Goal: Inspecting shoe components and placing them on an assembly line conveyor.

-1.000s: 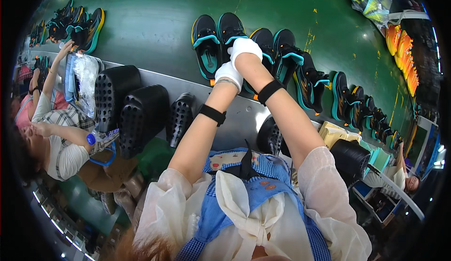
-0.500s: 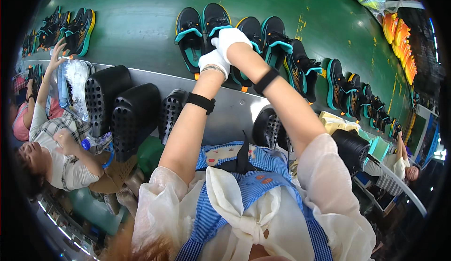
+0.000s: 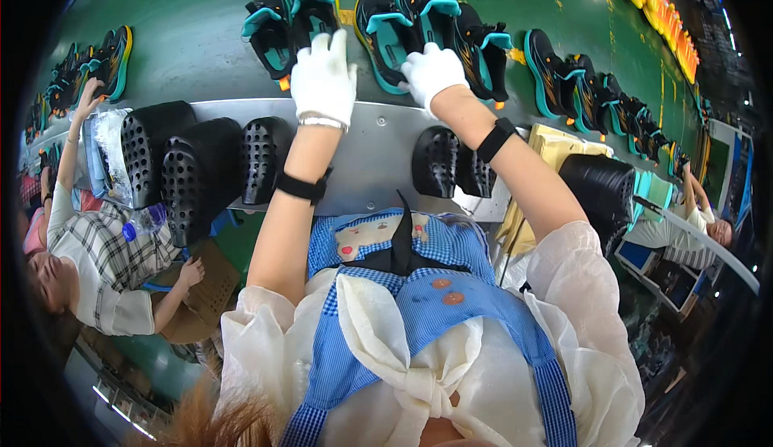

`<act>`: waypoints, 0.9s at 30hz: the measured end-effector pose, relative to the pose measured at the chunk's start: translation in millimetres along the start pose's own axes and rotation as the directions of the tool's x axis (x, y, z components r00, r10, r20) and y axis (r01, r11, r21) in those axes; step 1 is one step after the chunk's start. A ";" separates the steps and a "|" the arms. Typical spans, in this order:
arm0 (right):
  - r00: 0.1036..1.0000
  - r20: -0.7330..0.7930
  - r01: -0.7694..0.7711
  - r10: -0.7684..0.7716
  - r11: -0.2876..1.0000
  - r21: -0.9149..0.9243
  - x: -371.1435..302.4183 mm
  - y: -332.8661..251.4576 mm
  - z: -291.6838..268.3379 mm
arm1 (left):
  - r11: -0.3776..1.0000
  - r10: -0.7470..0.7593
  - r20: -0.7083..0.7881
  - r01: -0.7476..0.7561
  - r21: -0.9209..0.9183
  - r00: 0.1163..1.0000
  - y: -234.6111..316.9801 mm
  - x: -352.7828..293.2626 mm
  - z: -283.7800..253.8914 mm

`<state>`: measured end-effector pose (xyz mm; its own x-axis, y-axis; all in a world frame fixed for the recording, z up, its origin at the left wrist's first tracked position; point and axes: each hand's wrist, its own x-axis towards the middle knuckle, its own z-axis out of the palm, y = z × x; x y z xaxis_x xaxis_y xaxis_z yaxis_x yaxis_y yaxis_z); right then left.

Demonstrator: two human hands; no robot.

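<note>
My left hand (image 3: pixel 324 84), in a white glove, has its fingers stretched out and apart at the heel of a black sneaker (image 3: pixel 312 14) with teal lining and a yellow sole edge. Its mate (image 3: pixel 270 40) stands close on its left. My right hand (image 3: pixel 436 76), also gloved, is closed with bent fingers at the heel of another such sneaker (image 3: pixel 385 40); part of that heel is hidden by the glove. Just beyond it stands a further sneaker (image 3: pixel 425 8), toe pointing away. Right of this hand is one more sneaker (image 3: pixel 481 56).
The shoes stand on a green surface (image 3: pixel 185 12) behind a metal ledge (image 3: pixel 378 137). Black perforated forms (image 3: pixel 201 177) line its near side. Orange shoe parts (image 3: pixel 660 16) lie far right. Co-workers (image 3: pixel 105 278) sit left and right. Yellowish sheets (image 3: pixel 555 149) are stacked right.
My hands were close together over the sneakers; now they are apart, the left one further left with fingers spread, the right one lower. The gap between the two middle pairs has widened.
</note>
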<state>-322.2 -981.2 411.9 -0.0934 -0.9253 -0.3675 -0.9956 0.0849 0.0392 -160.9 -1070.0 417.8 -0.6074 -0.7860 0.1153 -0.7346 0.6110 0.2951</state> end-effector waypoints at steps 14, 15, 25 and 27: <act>0.977 0.152 -0.194 0.152 0.929 0.315 -166.4 -19.0 7.2 | 0.944 0.133 0.387 0.001 -0.329 0.912 33.5 -151.7 19.6; 0.978 0.157 -0.186 0.137 0.911 0.368 -181.5 -27.3 18.9 | 0.938 0.161 0.388 -0.019 -0.345 0.907 36.3 -155.7 19.7; 0.995 -0.018 -0.082 0.103 0.877 0.473 -196.0 -37.2 63.8 | 0.941 0.181 0.421 -0.031 -0.338 0.889 68.1 -180.7 14.6; 0.995 -0.024 -0.072 0.096 0.875 0.478 -197.6 -34.7 63.2 | 0.939 0.168 0.413 -0.018 -0.343 0.895 69.3 -184.4 15.9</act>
<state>-269.5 -778.0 424.4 -0.1879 -0.9217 -0.3393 -0.8670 0.3180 -0.3836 -104.6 -881.3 401.9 -0.7922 -0.5616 -0.2390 -0.5750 0.5555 0.6006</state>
